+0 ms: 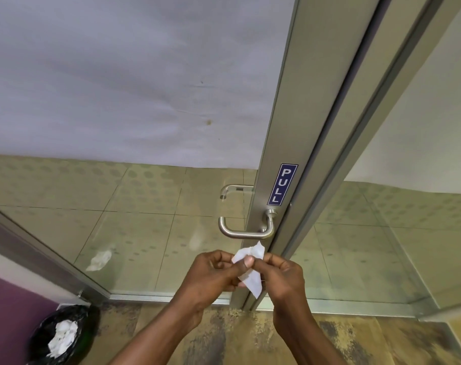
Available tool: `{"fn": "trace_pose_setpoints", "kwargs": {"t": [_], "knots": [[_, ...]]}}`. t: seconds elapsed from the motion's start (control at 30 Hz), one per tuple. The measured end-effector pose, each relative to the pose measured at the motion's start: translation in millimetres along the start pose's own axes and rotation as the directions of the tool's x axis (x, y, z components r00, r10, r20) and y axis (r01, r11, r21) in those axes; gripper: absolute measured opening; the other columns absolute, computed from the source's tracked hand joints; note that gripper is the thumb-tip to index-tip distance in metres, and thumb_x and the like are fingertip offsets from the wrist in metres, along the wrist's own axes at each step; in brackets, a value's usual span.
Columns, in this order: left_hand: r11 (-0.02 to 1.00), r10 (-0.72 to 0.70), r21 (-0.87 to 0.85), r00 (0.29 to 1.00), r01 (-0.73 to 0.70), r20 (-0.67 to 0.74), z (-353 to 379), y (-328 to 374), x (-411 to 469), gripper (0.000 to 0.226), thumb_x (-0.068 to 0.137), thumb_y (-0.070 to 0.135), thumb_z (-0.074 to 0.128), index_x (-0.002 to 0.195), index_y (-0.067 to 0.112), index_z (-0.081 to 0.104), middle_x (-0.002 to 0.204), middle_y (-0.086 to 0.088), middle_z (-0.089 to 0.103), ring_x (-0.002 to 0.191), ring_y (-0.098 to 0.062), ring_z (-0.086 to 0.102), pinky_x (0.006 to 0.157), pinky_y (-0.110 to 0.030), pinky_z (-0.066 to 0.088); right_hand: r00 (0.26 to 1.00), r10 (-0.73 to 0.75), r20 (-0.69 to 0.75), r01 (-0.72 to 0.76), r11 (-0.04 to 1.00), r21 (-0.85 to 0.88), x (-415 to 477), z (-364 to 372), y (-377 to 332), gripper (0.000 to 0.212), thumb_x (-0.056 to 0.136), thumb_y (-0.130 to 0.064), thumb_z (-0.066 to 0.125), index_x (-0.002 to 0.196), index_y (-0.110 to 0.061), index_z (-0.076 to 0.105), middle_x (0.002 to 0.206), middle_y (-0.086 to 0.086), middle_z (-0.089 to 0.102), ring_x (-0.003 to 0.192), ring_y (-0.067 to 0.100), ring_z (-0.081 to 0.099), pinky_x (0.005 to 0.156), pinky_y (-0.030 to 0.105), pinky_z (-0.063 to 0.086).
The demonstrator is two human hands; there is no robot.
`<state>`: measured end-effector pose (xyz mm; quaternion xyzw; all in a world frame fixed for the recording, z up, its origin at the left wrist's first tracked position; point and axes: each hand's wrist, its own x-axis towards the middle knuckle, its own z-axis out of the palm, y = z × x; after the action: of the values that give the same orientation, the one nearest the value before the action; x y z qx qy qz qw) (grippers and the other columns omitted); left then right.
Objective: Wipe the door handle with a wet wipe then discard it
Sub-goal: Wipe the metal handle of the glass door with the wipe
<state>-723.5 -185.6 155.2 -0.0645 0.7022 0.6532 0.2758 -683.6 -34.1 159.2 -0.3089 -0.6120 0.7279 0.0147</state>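
Both hands pinch the white wet wipe point(249, 270) just below the door handle point(246, 227): left hand point(213, 275), right hand point(282, 275). The wipe looks partly bunched. A bin point(63, 335) sits low left.

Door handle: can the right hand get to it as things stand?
Probably yes. The right hand sits just below the door handle, with nothing between them. Its fingers are busy, though, sharing the wet wipe with the left hand.
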Motion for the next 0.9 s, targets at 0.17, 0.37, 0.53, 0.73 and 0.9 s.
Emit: {"fn": "trace_pose_setpoints", "kwargs": {"t": [0.17, 0.37, 0.53, 0.73, 0.9], "knots": [[0.978, -0.150, -0.139, 0.988, 0.155, 0.045, 11, -8, 4, 0.029, 0.087, 0.020, 0.097, 0.104, 0.001, 0.086, 0.092, -0.013, 0.087, 0.081, -0.022, 0.077, 0.086, -0.037, 0.064, 0.997, 0.027, 0.078, -0.032, 0.998, 0.059, 7, -16, 6, 0.010, 0.089, -0.011, 0.079, 0.094, -0.011, 0.087, 0.094, 0.017, 0.085, 0.091, 0.042, 0.081, 0.079, 0.050, 0.067], [0.958, -0.197, -0.202, 0.980, 0.201, 0.039, 14, -6, 8, 0.006, 0.089, 0.012, 0.093, 0.091, 0.008, 0.089, 0.096, -0.013, 0.089, 0.079, -0.019, 0.079, 0.078, -0.031, 0.066, 0.994, 0.084, 0.067, -0.091, 0.990, 0.112, 10, -31, 8, 0.032, 0.080, -0.035, 0.084, 0.097, -0.008, 0.086, 0.095, 0.019, 0.084, 0.083, 0.040, 0.078, 0.077, 0.045, 0.060], [0.940, -0.216, -0.251, 0.972, 0.232, 0.092, 12, -1, 14, 0.010, 0.100, 0.010, 0.081, 0.105, 0.004, 0.087, 0.109, -0.022, 0.088, 0.084, -0.022, 0.082, 0.073, -0.030, 0.066, 0.978, 0.175, 0.117, -0.198, 0.954, 0.225, 19, -39, 5, 0.029, 0.086, -0.018, 0.083, 0.103, 0.006, 0.081, 0.092, 0.023, 0.078, 0.076, 0.029, 0.072, 0.067, 0.035, 0.061], [0.995, -0.041, -0.097, 0.990, 0.028, -0.135, 10, 10, 17, 0.014, 0.105, 0.020, 0.078, 0.105, 0.006, 0.082, 0.094, -0.009, 0.089, 0.079, -0.019, 0.081, 0.078, -0.032, 0.063, 0.998, -0.053, -0.043, 0.062, 0.971, 0.230, 34, -40, -8, 0.015, 0.090, -0.011, 0.082, 0.104, -0.003, 0.082, 0.097, 0.018, 0.084, 0.090, 0.032, 0.082, 0.071, 0.032, 0.068], [0.824, 0.518, 0.434, 0.794, -0.364, -0.318, -3, 33, 10, 0.011, 0.102, 0.025, 0.082, 0.093, 0.028, 0.077, 0.087, 0.013, 0.082, 0.084, -0.007, 0.076, 0.073, -0.014, 0.054, 0.544, -0.826, -0.148, 0.645, 0.524, -0.556, 59, -48, -15, 0.009, 0.092, -0.017, 0.081, 0.101, -0.018, 0.080, 0.090, -0.001, 0.077, 0.073, 0.014, 0.072, 0.068, 0.021, 0.062]]}}
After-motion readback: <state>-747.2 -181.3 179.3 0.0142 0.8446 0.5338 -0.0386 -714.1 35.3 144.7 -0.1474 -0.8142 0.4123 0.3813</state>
